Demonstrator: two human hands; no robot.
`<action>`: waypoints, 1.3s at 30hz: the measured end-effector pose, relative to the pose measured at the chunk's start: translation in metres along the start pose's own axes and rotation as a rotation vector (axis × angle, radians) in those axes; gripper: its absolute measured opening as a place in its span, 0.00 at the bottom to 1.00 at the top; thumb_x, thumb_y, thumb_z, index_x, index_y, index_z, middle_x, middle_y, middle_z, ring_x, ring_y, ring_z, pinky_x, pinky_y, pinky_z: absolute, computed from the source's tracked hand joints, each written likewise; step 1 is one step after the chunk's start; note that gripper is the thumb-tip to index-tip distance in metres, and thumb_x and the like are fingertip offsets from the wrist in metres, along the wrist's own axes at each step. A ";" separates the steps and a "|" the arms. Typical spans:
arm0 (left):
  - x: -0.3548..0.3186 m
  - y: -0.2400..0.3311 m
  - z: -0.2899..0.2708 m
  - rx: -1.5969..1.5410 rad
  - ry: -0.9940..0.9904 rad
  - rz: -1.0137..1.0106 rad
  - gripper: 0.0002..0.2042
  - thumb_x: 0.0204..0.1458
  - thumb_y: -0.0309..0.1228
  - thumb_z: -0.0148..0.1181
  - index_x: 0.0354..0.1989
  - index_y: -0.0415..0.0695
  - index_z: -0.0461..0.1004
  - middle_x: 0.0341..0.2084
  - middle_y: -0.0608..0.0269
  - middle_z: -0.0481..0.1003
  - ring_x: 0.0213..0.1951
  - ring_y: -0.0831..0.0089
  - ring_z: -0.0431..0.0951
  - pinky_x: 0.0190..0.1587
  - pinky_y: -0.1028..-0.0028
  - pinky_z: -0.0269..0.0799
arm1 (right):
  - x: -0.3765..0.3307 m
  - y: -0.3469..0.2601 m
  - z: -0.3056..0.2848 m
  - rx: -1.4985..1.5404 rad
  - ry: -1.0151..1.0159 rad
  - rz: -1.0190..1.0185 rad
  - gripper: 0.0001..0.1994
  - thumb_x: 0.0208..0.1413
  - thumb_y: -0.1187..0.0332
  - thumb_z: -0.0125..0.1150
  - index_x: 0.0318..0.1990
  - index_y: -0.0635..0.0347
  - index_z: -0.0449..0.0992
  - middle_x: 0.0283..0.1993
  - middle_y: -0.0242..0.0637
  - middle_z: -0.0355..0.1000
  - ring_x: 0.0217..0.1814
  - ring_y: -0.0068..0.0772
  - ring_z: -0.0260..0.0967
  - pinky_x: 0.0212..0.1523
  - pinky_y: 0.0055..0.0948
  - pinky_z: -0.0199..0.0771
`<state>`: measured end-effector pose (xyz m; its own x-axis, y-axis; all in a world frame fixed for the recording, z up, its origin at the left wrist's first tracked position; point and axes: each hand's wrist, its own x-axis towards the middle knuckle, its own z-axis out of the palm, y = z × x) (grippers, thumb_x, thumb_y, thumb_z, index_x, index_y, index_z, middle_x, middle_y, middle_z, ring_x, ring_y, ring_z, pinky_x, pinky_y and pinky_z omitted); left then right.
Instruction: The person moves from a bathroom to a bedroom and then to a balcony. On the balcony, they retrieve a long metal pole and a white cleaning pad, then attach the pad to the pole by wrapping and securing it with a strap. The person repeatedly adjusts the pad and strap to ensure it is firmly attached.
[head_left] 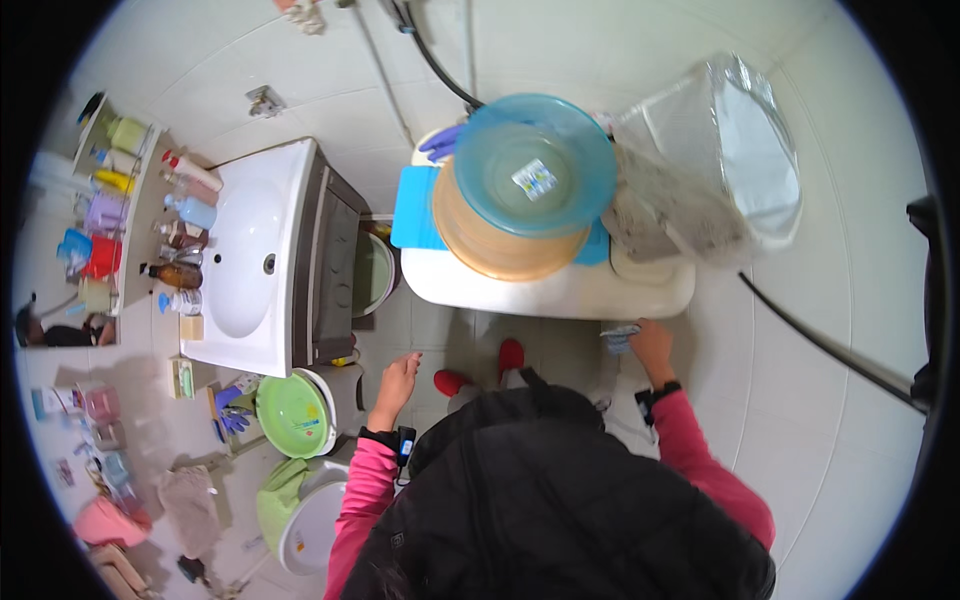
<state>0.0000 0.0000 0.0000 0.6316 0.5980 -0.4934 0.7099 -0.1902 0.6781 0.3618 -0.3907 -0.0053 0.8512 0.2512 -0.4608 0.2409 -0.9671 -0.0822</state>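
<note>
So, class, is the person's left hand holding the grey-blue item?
No, the right hand holds the grey-blue item, with the left hand well apart.

Arms spread to either side of the torso [590,490], a person in pink sleeves bends both hands forward. The left forearm [366,485] runs upward from the lower edge, its wrist [383,420] nearly straight, the left hand [398,382] bare and unburdened, fingers loosely bent and angled inward. The right elbow [752,515] juts outward, the right forearm [695,440] slanting up and inward to the right hand [652,346], which reaches farther forward, back turned upward, fingers drawn together in a pinch toward the body's midline.
</note>
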 end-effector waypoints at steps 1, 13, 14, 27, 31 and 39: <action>0.003 0.007 -0.002 0.061 0.034 0.064 0.19 0.65 0.41 0.50 0.51 0.39 0.77 0.43 0.41 0.79 0.47 0.52 0.80 0.50 0.61 0.74 | -0.003 -0.009 -0.005 0.075 0.108 -0.043 0.20 0.42 0.56 0.64 0.43 0.54 0.82 0.41 0.53 0.78 0.46 0.57 0.75 0.47 0.49 0.76; -0.006 0.089 -0.045 -0.423 -0.009 0.285 0.19 0.66 0.38 0.52 0.60 0.40 0.71 0.41 0.60 0.79 0.41 0.75 0.78 0.45 0.75 0.72 | -0.068 -0.254 -0.079 1.259 -0.624 -0.427 0.14 0.61 0.56 0.63 0.37 0.58 0.75 0.29 0.26 0.69 0.25 0.18 0.63 0.28 0.22 0.65; -0.010 0.096 -0.052 -0.495 0.004 0.288 0.20 0.66 0.38 0.52 0.61 0.40 0.70 0.43 0.61 0.79 0.42 0.76 0.78 0.46 0.75 0.71 | -0.074 -0.275 -0.082 1.286 -0.681 -0.479 0.15 0.61 0.56 0.62 0.38 0.59 0.75 0.31 0.27 0.71 0.26 0.19 0.65 0.29 0.22 0.67; -0.076 0.001 -0.079 -0.812 0.257 0.239 0.05 0.58 0.25 0.62 0.39 0.39 0.74 0.29 0.70 0.76 0.33 0.81 0.75 0.38 0.79 0.71 | -0.148 -0.426 -0.026 0.532 0.285 -1.484 0.13 0.61 0.64 0.59 0.41 0.69 0.74 0.37 0.43 0.74 0.39 0.46 0.71 0.42 0.39 0.72; -0.097 -0.036 -0.080 -0.507 0.520 0.028 0.24 0.50 0.24 0.68 0.56 0.44 0.69 0.42 0.61 0.74 0.38 0.75 0.76 0.42 0.76 0.74 | -0.166 -0.441 -0.020 0.337 0.158 -1.500 0.11 0.61 0.68 0.58 0.44 0.68 0.75 0.41 0.50 0.74 0.45 0.53 0.71 0.44 0.42 0.71; -0.119 -0.050 -0.133 -0.469 0.636 0.366 0.39 0.44 0.21 0.67 0.69 0.49 0.60 0.67 0.57 0.61 0.68 0.64 0.59 0.64 0.65 0.63 | -0.202 -0.476 -0.034 0.462 -0.364 -1.523 0.12 0.65 0.66 0.55 0.47 0.68 0.74 0.41 0.44 0.75 0.41 0.41 0.74 0.42 0.33 0.72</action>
<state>-0.1525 0.0421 0.0971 0.4021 0.9099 0.1025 0.2057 -0.1989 0.9582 0.0906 0.0201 0.1570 -0.1939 0.9734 0.1221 0.4989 0.2050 -0.8421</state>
